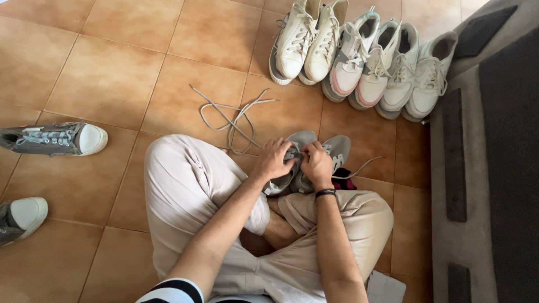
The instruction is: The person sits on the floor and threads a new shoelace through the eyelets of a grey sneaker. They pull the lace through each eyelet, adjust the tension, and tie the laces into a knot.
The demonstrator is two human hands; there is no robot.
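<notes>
Striped sleeve (pixel 171 292) sits at the bottom edge, on the left arm, which runs up over beige trousers (pixel 185 185) of a person seated cross-legged on the floor. Left hand (pixel 273 160) is closed over the near side of a grey sneaker (pixel 297 160), fingers curled on its upper. Right hand (pixel 318 164) grips the same sneaker from the other side, fingers pinched at the lacing area; a black wristband (pixel 325 193) circles that wrist. Second grey sneaker (pixel 337 150) lies touching the first, just beyond the right hand, with a loose lace end (pixel 365 165) trailing off to the right. Loose grey shoelace (pixel 233 118) lies tangled on the tile floor (pixel 112 67) just beyond the left hand. Six white sneakers (pixel 359 56) stand in a row well beyond both hands. Grey canvas shoe (pixel 56 138) lies far left of the left hand, another shoe (pixel 22 216) nearer the left edge. Grey rug (pixel 494 168) borders the floor on the right.
</notes>
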